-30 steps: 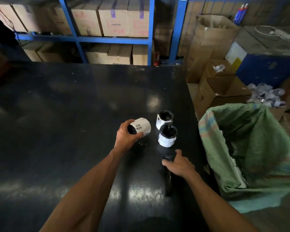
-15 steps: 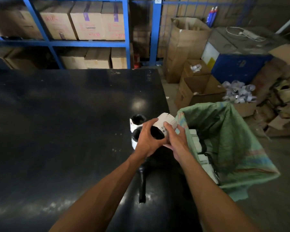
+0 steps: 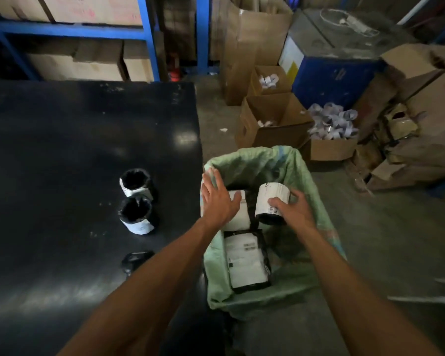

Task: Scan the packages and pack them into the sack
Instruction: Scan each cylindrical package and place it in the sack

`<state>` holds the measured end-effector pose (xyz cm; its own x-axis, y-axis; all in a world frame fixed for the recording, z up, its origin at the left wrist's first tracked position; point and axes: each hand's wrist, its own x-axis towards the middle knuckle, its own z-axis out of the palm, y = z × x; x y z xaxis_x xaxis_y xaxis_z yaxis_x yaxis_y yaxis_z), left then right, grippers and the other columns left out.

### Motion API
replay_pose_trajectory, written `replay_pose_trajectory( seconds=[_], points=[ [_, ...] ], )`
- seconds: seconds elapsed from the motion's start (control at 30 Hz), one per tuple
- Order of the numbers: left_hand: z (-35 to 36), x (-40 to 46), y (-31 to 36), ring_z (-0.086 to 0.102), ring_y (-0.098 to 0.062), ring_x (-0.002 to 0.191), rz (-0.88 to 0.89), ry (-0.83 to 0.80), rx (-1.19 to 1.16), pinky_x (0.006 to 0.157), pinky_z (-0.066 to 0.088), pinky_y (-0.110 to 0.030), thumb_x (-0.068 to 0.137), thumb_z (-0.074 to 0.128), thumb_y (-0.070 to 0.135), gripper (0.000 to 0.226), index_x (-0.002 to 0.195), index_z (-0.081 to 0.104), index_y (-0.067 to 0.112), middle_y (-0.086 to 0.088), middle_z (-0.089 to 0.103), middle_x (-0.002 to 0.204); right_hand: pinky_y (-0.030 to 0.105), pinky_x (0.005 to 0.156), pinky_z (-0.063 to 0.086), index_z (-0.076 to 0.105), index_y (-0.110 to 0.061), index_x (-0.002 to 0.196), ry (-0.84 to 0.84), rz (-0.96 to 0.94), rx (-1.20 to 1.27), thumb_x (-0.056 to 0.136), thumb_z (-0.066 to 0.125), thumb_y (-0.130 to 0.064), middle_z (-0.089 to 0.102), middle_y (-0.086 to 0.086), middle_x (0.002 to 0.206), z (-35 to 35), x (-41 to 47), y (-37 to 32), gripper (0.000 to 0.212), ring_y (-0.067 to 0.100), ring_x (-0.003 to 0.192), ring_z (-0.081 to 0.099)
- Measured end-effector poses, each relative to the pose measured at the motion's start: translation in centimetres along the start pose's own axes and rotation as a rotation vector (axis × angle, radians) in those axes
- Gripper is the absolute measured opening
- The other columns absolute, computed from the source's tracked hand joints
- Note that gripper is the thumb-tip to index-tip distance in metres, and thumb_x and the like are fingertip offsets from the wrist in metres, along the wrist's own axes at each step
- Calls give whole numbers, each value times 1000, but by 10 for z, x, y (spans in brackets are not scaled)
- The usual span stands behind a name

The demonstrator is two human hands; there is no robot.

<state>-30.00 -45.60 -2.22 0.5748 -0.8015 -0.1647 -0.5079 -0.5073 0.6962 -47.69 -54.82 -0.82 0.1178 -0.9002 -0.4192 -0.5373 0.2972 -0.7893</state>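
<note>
Two black-wrapped cylindrical packages (image 3: 136, 185) (image 3: 137, 215) stand upright near the right edge of the black table (image 3: 62, 150), one just behind the other; a dark scanner (image 3: 136, 260) lies nearer, partly hidden by the left forearm. Concrete floor to the right, with open cardboard boxes (image 3: 272, 122) and blue shelving (image 3: 144, 34) behind. Green sack (image 3: 293, 170) stands open against the table's right edge, flat labelled parcels (image 3: 247, 260) inside. Left hand (image 3: 217, 201), fingers straight and spread, at the sack's near rim. Right hand (image 3: 293, 209) grips a labelled roll package (image 3: 271, 201) over the sack's mouth.
</note>
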Motion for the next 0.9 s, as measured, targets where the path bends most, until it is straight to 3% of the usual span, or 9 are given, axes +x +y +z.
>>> replay_pose_trajectory(
  seconds=[0.1, 0.2, 0.27, 0.37, 0.53, 0.8, 0.9],
  points=[
    [21, 20, 6, 30, -45, 141, -106, 78, 95, 109, 37, -51, 98, 50, 42, 92, 158, -9, 5, -27, 7, 161, 30, 82, 47, 47, -20, 146, -4, 28, -136, 78, 84, -35, 60, 5, 138, -10, 35, 23, 78, 27, 115, 61],
    [28, 25, 10, 54, -42, 118, -118, 142, 214, 85, 55, -51, 96, 49, 40, 91, 158, -7, 5, -24, 24, 154, 36, 95, 49, 48, -17, 144, -48, 38, -223, 75, 85, -36, 62, 8, 139, -5, 63, 40, 81, 29, 120, 62],
    [33, 29, 10, 58, -39, 109, -124, 146, 286, 78, 57, -50, 94, 49, 36, 89, 158, -5, 4, -23, 29, 150, 37, 97, 47, 45, -16, 145, -89, 30, -277, 77, 85, -34, 61, 11, 140, 4, 81, 46, 81, 32, 123, 60],
    [39, 31, 7, 56, -38, 113, -141, 127, 332, 79, 56, -50, 93, 49, 32, 89, 159, -3, 5, -22, 28, 151, 39, 100, 46, 41, -11, 147, -134, 14, -360, 82, 82, -29, 58, 17, 141, 23, 107, 58, 79, 37, 127, 56],
    [39, 32, 2, 55, -41, 116, -128, 151, 267, 87, 51, -48, 91, 50, 24, 88, 160, -4, 13, -18, 29, 152, 44, 101, 47, 34, -7, 152, -187, 28, -396, 89, 78, -23, 55, 23, 143, 54, 143, 80, 79, 41, 127, 55],
    [35, 28, 1, 57, -41, 111, -132, 164, 233, 79, 48, -42, 90, 55, 21, 92, 160, -5, 23, -9, 31, 154, 48, 106, 45, 29, -8, 156, -219, 10, -429, 90, 78, -28, 52, 23, 147, 81, 184, 98, 84, 43, 130, 53],
    [35, 29, -3, 59, -40, 105, -128, 155, 225, 75, 46, -37, 89, 57, 22, 95, 160, -7, 26, -9, 33, 153, 44, 112, 40, 29, -7, 156, -227, -1, -371, 89, 79, -21, 48, 22, 151, 88, 193, 102, 85, 41, 136, 49]
  ],
)
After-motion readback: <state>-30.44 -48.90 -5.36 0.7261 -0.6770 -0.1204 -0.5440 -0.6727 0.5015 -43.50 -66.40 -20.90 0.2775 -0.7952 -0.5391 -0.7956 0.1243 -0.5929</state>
